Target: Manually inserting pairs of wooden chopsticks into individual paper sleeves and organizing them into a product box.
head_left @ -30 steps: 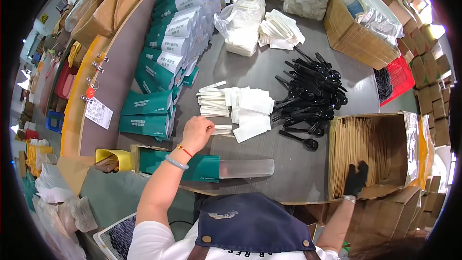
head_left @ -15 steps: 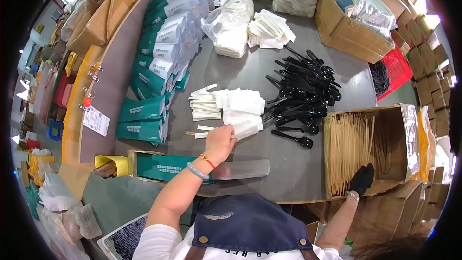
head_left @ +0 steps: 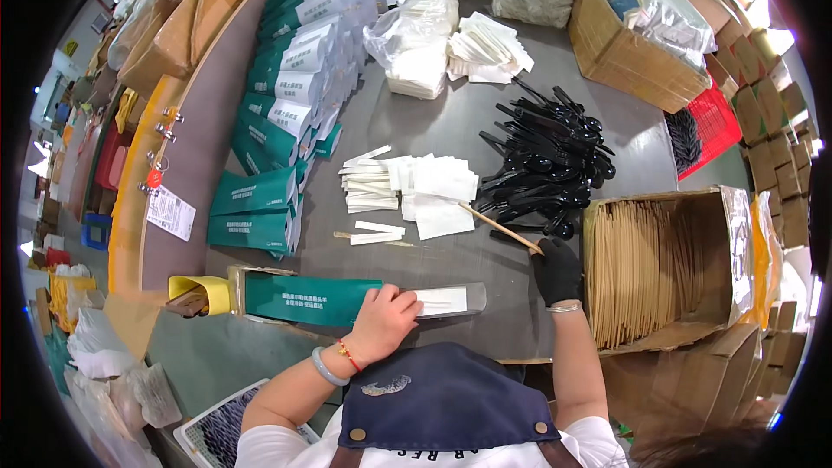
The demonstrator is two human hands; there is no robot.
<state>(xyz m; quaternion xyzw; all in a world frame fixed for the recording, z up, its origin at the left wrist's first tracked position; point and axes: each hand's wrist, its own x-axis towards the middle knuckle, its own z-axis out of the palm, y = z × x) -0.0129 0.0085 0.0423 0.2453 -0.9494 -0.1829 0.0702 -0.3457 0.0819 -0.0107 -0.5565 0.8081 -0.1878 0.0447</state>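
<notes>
My bare left hand [head_left: 386,322] has its fingers curled over the near end of a white paper packet [head_left: 444,301]. That packet lies on the clear end of a long green pouch [head_left: 303,299], close to the table's front edge. In a black glove, my right hand [head_left: 557,273] grips a thin wooden stick [head_left: 496,226] that slants up and left towards the white packets [head_left: 438,191]. Whether it is one stick or a pair, I cannot tell. Black plastic spoons [head_left: 550,152] are heaped just beyond the glove, which hides some of the nearest ones.
Right of the glove, a cardboard box [head_left: 744,251] holds many wooden sticks [head_left: 637,273]. Green and silver pouches [head_left: 282,95] are stacked at the left. Further back stand a plastic bag of white packets [head_left: 416,43] and another carton [head_left: 637,52]. A yellow holder [head_left: 199,288] sits front left.
My left hand has moved down from the white packets to the pouch, where a white packet now lies. My right hand has left the stick box and moved left with a wooden stick.
</notes>
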